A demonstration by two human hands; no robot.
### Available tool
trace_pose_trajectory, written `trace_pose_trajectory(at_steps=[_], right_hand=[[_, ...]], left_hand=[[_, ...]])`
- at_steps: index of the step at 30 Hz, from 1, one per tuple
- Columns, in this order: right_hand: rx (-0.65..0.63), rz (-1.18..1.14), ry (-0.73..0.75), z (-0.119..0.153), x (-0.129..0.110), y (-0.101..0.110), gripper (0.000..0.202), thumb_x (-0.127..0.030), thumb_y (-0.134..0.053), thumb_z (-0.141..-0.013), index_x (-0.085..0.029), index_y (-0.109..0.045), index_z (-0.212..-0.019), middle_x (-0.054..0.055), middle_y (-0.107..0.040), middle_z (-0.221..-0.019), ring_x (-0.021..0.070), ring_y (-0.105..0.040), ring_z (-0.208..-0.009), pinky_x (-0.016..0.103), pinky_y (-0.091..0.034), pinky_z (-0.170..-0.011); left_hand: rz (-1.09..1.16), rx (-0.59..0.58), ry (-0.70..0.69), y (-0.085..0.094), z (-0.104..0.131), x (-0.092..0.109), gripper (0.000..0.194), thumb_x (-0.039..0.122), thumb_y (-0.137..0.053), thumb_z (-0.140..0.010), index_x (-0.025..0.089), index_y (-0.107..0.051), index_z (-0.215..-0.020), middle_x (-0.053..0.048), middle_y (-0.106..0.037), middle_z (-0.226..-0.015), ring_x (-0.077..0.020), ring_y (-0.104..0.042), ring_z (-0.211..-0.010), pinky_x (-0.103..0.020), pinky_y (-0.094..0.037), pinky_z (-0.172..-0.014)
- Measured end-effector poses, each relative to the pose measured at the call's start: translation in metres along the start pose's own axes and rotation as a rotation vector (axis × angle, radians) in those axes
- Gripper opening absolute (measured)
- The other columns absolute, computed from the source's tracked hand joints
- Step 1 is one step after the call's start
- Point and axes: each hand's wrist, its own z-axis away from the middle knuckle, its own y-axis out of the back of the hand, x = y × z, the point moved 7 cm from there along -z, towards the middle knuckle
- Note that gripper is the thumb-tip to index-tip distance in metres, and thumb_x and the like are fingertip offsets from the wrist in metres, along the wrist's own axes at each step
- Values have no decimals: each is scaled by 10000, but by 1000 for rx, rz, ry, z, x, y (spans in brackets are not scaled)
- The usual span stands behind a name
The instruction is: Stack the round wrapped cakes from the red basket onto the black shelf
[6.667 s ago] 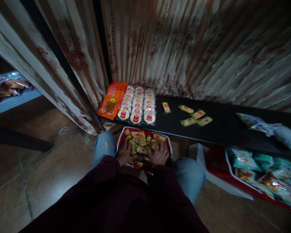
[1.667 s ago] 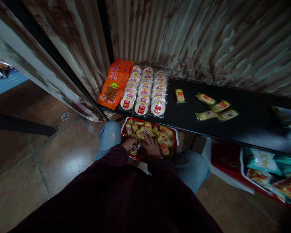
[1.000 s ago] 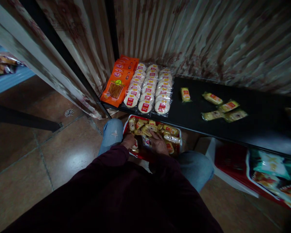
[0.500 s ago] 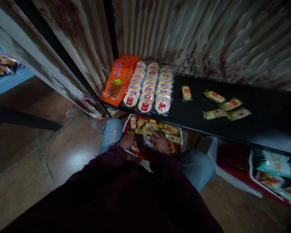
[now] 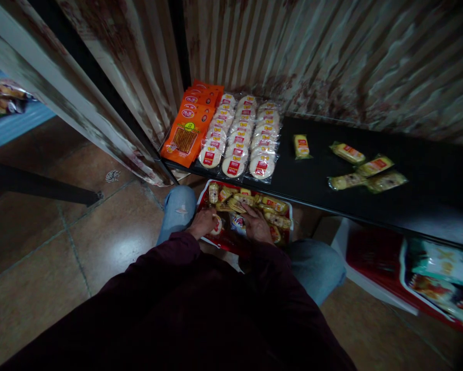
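The red bin (image 5: 292,214) is on the floor between the knees, with its far edge tucked close to the front edge of the black shelf (image 5: 316,190). Both hands are in it. The left hand (image 5: 203,222) is at the bin's near left corner, its curled fingers up against a round pack (image 5: 217,225). It is dark there, so I cannot tell if that grip is closed on the pack or just touching it. The right hand (image 5: 257,226) has its fingers apart, resting on the small yellow packs (image 5: 275,205), and its grip is not shut on anything. A blue and white pack (image 5: 238,224) is between the hands.

The yellow packs are in a loose heap, so they could slide down and hide the round pack if the right hand lifts off. The wrapper looks slick, so a weak pinch could drop it. The white round packs (image 5: 233,166) reach the shelf's front edge, right above the bin. A hand coming up too fast might bump them off.
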Motion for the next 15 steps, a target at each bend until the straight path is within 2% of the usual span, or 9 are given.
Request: trace_pose_trajectory(at_steps=[2, 5, 11, 13, 15], right_hand=[[12, 1, -7, 0, -1, 1, 373, -91, -413, -808, -205, -715, -994, 3, -513, -1417, 254, -483, -1225, 430, -419, -1038], [22, -12, 5, 2, -3, 1, 345, -122, -426, -828, -210, -712, -1000, 16, -538, -1391, 260, -487, -1218, 445, -416, -1033], [83, -52, -85, 5, 2, 0, 276, -178, -478, -815, -215, -651, -1026, 77, -589, -1299, 266, -538, -1144, 431, -449, -968], [82, -48, -137, 6, 3, -2, 326, -195, -487, -807, -210, -616, -1105, 102, -638, -1190, 279, -567, -1079, 424, -474, -910], [92, -50, -178, 8, 2, -2, 453, -200, -491, -795, -201, -545, -1245, 110, -652, -1144, 290, -580, -1039, 414, -492, -859]], left_hand=[[88, 19, -9, 1, 3, -1, 222, 194, -519, -854, 179, -634, -1043, -78, -706, -972, -192, -656, -920, -271, -474, -863], [238, 159, 30, 9, 4, -1, 245, 204, -546, -851, 170, -604, -1086, -70, -701, -998, -170, -652, -907, -250, -477, -843], [429, 305, -34, 19, -1, 27, 291, 244, -590, -841, 188, -570, -1125, -49, -698, -1003, -161, -654, -898, -249, -479, -849], [426, 295, -2, 14, -7, 32, 290, 224, -598, -834, 177, -574, -1120, -61, -698, -1003, -170, -653, -909, -255, -478, -854], [414, 220, 43, 2, -16, 35, 275, 208, -611, -826, 168, -587, -1097, -69, -700, -991, -178, -652, -916, -258, -480, -847]])
